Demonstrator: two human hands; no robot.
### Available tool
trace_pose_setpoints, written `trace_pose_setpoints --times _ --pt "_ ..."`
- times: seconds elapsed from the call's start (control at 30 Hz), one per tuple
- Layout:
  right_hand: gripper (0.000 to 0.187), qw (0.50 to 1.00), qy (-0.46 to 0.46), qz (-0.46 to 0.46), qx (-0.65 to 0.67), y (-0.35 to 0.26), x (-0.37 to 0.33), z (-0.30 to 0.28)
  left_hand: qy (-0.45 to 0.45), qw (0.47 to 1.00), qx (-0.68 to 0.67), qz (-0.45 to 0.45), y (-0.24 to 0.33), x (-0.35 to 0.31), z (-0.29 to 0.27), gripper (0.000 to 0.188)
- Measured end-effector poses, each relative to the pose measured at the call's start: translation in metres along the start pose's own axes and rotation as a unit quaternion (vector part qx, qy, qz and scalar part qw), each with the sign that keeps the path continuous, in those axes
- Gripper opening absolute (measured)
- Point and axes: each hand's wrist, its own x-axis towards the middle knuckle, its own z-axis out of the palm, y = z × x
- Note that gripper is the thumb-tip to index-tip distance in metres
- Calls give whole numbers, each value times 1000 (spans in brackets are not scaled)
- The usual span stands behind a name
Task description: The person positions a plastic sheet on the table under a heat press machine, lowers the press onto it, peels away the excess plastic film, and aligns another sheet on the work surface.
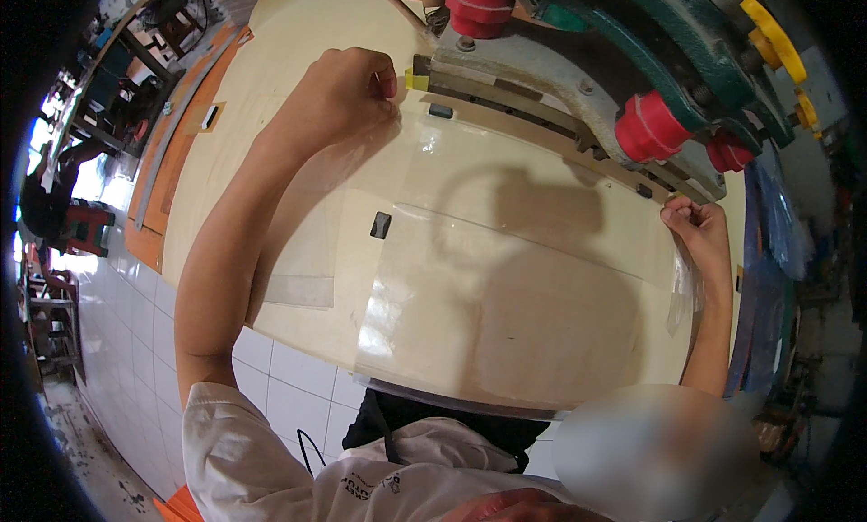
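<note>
The green machine (pixel 632 61) walls off the table's (pixel 271 52) far edge; the middle between lies open.

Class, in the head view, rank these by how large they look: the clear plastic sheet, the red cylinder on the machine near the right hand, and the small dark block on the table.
1. clear plastic sheet
2. red cylinder
3. small dark block

Fisheye bending does not alter this order.

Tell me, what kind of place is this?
Probably a small workshop. A big green and grey machine with red knobs sits on a cream worktable, where two hands hold a clear plastic sheet flat; other benches stand behind.
</note>
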Motion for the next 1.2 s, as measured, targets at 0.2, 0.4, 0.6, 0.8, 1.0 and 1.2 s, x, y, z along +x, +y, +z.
trace_pose_setpoints --times 0.2,0.4,0.6,0.8,1.0,1.2 --pt "10 1000 -1 5 6 1 -1 1 -13 999 4 -33 3 0 -1 13" --pt "10 1000 -6 -15 3 4 0 -1 -56 997 -22 -51 0 4 -3 15" --pt "12 999 -16 -30 -1 2 -1 -1 -57 995 -39 -69 2 2 -2 15" --pt "10 999 -16 -40 -1 3 -3 0 -63 993 -71 -70 -7 4 3 17" --pt "8 999 -11 -49 21 7 -2 0 -63 992 -77 -74 -6 5 2 18" --pt "9 999 -14 -50 1 8 -1 -1 -62 991 -89 -73 -9 3 2 18"
